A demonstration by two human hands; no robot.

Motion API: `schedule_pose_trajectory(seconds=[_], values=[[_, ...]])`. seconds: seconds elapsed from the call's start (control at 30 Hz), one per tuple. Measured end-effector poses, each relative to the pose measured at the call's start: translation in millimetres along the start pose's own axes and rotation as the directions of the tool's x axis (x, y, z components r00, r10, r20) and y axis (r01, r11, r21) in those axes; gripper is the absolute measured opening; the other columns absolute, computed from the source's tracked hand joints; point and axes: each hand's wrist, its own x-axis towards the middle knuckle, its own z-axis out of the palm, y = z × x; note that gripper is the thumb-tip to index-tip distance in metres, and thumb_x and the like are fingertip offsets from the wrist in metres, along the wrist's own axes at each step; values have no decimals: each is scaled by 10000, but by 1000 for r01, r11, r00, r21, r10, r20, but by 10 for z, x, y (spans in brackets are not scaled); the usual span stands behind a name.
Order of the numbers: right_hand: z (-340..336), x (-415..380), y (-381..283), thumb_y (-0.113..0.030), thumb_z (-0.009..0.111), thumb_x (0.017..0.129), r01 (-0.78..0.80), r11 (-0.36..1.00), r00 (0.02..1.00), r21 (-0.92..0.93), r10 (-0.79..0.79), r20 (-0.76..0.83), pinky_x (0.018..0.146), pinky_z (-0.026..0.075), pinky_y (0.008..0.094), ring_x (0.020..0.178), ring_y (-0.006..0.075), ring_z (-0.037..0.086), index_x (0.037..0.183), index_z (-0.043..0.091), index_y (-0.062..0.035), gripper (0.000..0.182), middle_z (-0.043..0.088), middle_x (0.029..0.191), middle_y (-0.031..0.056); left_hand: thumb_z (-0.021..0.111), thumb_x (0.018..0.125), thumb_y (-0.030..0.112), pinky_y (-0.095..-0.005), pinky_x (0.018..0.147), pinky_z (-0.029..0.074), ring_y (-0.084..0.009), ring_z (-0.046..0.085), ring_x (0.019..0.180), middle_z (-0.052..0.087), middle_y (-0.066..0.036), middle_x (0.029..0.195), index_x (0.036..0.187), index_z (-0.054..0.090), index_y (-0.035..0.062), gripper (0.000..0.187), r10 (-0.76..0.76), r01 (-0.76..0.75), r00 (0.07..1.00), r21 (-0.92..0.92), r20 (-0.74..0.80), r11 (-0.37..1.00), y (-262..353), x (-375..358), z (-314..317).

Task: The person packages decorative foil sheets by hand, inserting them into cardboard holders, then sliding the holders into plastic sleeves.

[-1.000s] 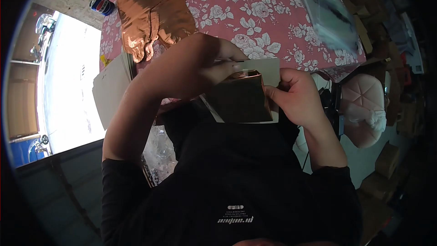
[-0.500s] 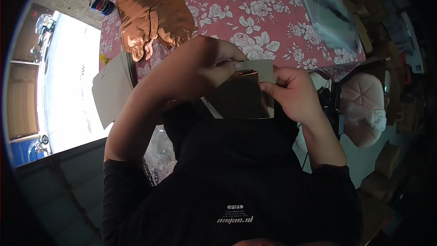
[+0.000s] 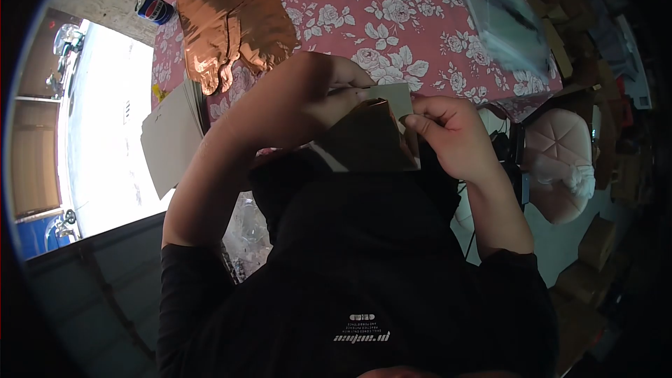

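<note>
A grey card (image 3: 400,96) with a shiny copper-coloured foil sheet (image 3: 367,136) folded over it is held in front of my dark shirt, at the table's near edge. My left hand (image 3: 344,92) is closed at the upper left of the card, its fingertips partly behind it. On the other side my right hand (image 3: 448,126) pinches the right edge of the foil between thumb and fingers. Flat copper foil balloons (image 3: 238,24) lie on the table beyond my left forearm. A stack of grey cards (image 3: 171,136) is beside that arm.
The table has a pink flowered cloth (image 3: 381,31). A blue can (image 3: 154,9) is at its left edge. Clear plastic bags (image 3: 507,28) lie at the right. A padded seat (image 3: 558,161) stands on the right, with cardboard boxes (image 3: 595,245) beyond it.
Both hands and the card have moved slightly away from my body. The right thumb and the foil's right edge have shifted, and the foil's upper edge now looks more pointed.
</note>
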Motion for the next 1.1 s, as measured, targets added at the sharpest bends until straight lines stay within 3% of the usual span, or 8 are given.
schedule_pose_trajectory(seconds=[0.07, 0.3, 0.5, 0.6, 0.7, 0.87, 1.0, 1.1], values=[[-3, 10, 98, -7, 657, 1089, -15, 999, 1000, -44, 14, -10, 704, 540, 256, 754, 97, 696, 1000, 748, 32, 133, 744, 804, 42, 690, 1039, 150, -365, 748, 556, -213, 745, 795, 788, -155, 889, 1157, 798, -14, 229, 28, -33, 998, -98, -51, 995, -78, 6, 78], [65, 7, 47, 32, 711, 1041, -9, 990, 1000, -143, 5, -30, 687, 535, 258, 756, 90, 695, 927, 706, 8, 116, 721, 807, 21, 683, 1042, 139, -346, 777, 574, -196, 759, 827, 804, -133, 918, 1181, 804, -5, 234, -70, 64, 997, -190, -27, 980, -72, -44, 157], [63, 85, 127, 39, 719, 1032, 57, 984, 998, -168, -59, -11, 680, 553, 263, 766, 94, 709, 920, 652, -3, 137, 713, 831, 22, 677, 1034, 120, -344, 751, 574, -202, 760, 798, 800, -141, 899, 1187, 808, 1, 234, 15, -32, 997, -234, -72, 972, -75, -52, 172], [107, 88, 156, 56, 722, 1023, 3, 999, 1000, 41, -3, 13, 669, 565, 267, 752, 111, 720, 915, 634, -8, 153, 717, 841, 34, 686, 1081, 101, -291, 828, 584, -123, 757, 948, 819, -92, 1059, 1272, 765, -39, 250, -72, 70, 997, -124, -14, 990, 61, -70, 106], [106, 88, 194, 75, 724, 1013, 40, 999, 999, 6, -40, -4, 655, 569, 270, 737, 130, 731, 923, 636, -11, 152, 721, 840, 49, 683, 1074, 93, -299, 831, 582, -123, 758, 951, 825, -99, 1075, 1285, 769, -28, 257, -6, 7, 1000, 31, -31, 999, 123, -87, 109], [105, 69, 160, 83, 724, 1008, 15, 998, 1000, 63, -15, 7, 650, 564, 268, 737, 123, 726, 951, 653, -1, 124, 717, 837, 45, 668, 1035, 112, -333, 746, 579, -203, 778, 796, 811, -141, 907, 1205, 815, 15, 244, 36, -49, 997, -171, -73, 984, 10, -26, 173], [54, 55, 82, 70, 702, 1029, -22, 982, 999, 187, 15, 38, 667, 553, 263, 771, 95, 707, 1033, 709, 24, 46, 730, 859, 31, 659, 1042, 113, -325, 753, 581, -185, 780, 811, 818, -135, 922, 1205, 815, 12, 247, 19, -31, 998, -235, -56, 971, -35, -19, 179], [0, 51, 139, 62, 696, 1036, -43, 999, 997, 27, 41, 72, 693, 539, 251, 790, 74, 692, 1064, 747, 32, 66, 751, 891, 21, 657, 1045, 116, -319, 757, 581, -182, 780, 818, 820, -137, 932, 1205, 813, 4, 250, 14, -28, 998, -273, -54, 962, -24, -22, 189]])
